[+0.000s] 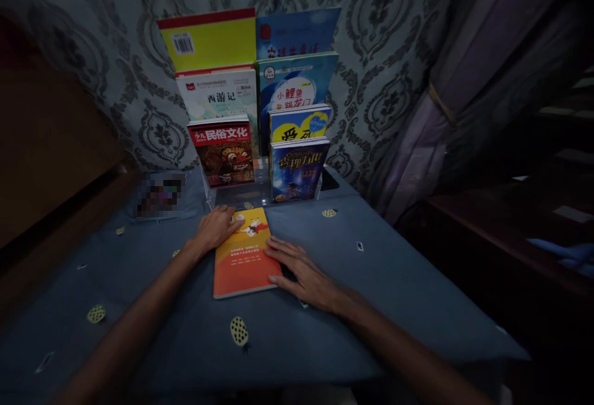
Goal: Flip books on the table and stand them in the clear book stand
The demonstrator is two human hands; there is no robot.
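An orange and yellow paperback book [248, 256] lies on the blue cloth, its printing upside down to me. My left hand [216, 227] is at its upper left corner, the thumb over the cover and the fingers along the corner, closed on it. Along the right edge rests my right hand [301, 272], open, with fingers stretched onto the cover and the thumb apart near the lower right corner. Just beyond the book stands a clear tiered rack [241, 195]. A red folk-culture book [225, 154] and a dark blue book [299, 170] stand at its front.
Behind these, a white book [218, 93], a yellow book [213, 40] and several blue books lean in rising tiers. A blurred-out item [160, 196] lies left of the rack. A dark flat object [330, 178] is at its right. Patterned wallpaper and a tied curtain [427, 120] stand behind.
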